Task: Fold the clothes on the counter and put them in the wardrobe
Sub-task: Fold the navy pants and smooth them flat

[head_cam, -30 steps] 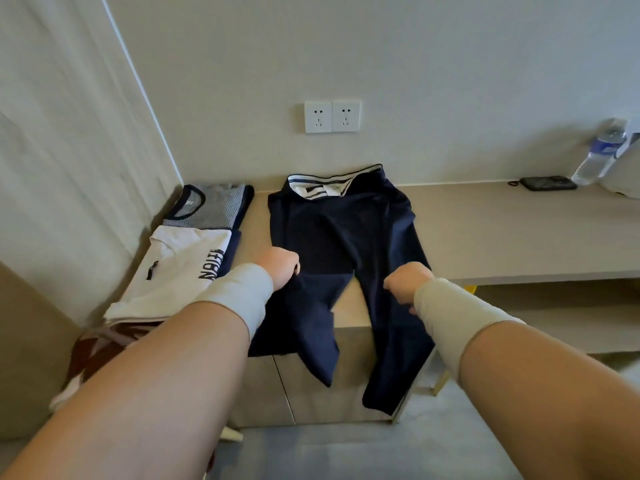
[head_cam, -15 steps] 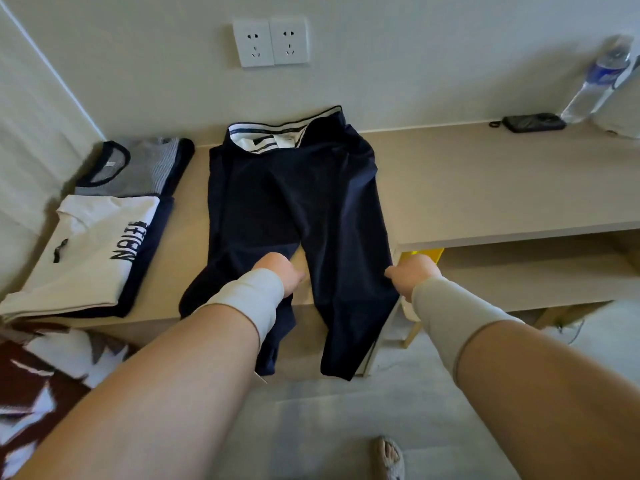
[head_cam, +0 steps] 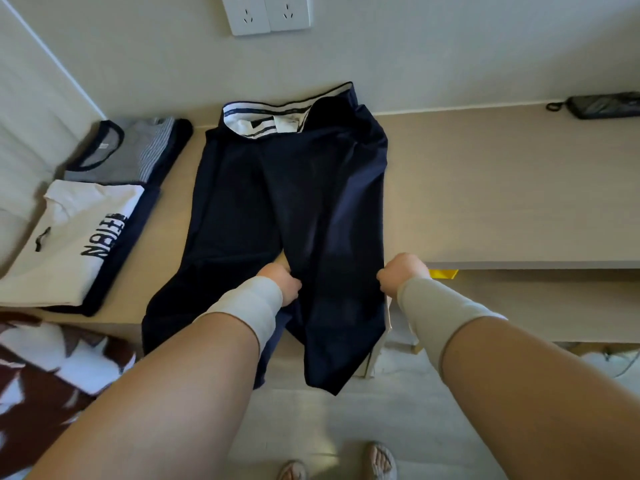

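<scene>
Head-worn view, steeply down over counter (head_cam: 485, 188)

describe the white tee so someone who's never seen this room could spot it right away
Start at the beige counter under the wall sockets and go to its left end, beside the navy trousers. Two folded tops lie there; the white t-shirt is the nearer one. Unlike the grey striped top behind it, it has black block lettering.

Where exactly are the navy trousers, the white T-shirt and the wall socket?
navy trousers (head_cam: 263, 209): head view, left thigh panel.
white T-shirt (head_cam: 65, 251): head view, folded front, beside the lettering.
wall socket (head_cam: 266, 12): head view, faceplate centre.
</scene>
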Demonstrator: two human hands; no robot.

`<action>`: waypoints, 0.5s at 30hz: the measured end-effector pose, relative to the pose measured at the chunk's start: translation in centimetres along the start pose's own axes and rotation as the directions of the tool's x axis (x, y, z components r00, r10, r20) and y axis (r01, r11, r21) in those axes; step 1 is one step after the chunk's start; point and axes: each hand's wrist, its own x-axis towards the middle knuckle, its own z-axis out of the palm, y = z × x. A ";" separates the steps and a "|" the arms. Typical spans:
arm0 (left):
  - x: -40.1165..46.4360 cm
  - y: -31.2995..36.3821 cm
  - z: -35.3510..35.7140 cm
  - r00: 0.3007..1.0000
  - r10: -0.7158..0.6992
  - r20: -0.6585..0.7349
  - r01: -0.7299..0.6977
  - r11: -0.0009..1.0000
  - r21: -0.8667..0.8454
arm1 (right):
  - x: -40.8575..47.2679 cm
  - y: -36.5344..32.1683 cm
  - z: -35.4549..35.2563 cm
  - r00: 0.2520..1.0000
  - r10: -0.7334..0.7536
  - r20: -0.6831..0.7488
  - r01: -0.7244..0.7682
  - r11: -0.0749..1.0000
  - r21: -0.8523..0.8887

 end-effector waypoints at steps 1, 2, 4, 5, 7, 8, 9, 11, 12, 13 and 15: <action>0.1 0.1 -0.5 1.000 0.016 0.012 -0.016 1.000 -0.025 | 0.4 -0.3 -0.3 1.000 -0.003 0.018 0.003 1.000 0.010; 0.1 0.3 -0.9 0.999 0.036 0.030 -0.034 0.998 -0.053 | 0.7 -0.8 -0.4 0.999 -0.007 0.050 0.006 1.000 0.022; 0.1 0.8 -2.1 0.995 0.079 0.054 -0.075 0.994 -0.074 | 1.0 -2.2 -1.0 0.993 -0.013 0.119 0.007 0.998 0.055; 0.2 1.2 -2.7 0.992 0.109 0.061 -0.104 0.991 -0.081 | 1.3 -2.8 -1.2 0.988 -0.013 0.154 0.001 0.997 0.077; 0.5 2.1 -4.2 0.983 0.176 0.058 -0.169 0.980 -0.108 | 1.6 -4.0 -1.4 0.973 -0.025 0.230 0.011 0.998 0.064; 0.7 2.5 -5.0 0.978 0.201 0.051 -0.194 0.974 -0.118 | 1.7 -4.8 -1.4 0.967 0.006 0.253 0.000 1.000 -0.022; 1.1 2.8 -5.9 0.973 0.224 0.051 -0.215 0.968 -0.133 | 1.4 -6.0 -1.5 0.968 -0.041 0.247 0.086 0.980 -0.178; 1.9 3.4 -7.5 0.965 0.257 0.042 -0.249 0.959 -0.136 | 2.2 -7.8 -1.4 0.959 -0.150 0.242 0.248 0.856 -0.453; 2.5 3.6 -8.5 0.963 0.268 0.023 -0.263 0.955 -0.134 | 2.9 -9.0 -1.6 0.961 -0.188 0.203 0.266 0.829 -0.493; 3.2 3.9 -9.5 0.960 0.279 -0.015 -0.279 0.951 -0.131 | 3.3 -10.5 -2.1 0.967 -0.228 0.110 0.253 0.852 -0.458; 5.0 4.6 -11.9 0.937 0.312 -0.157 -0.334 0.932 -0.139 | 4.9 -13.7 -3.7 0.957 -0.270 -0.106 0.249 0.952 -0.179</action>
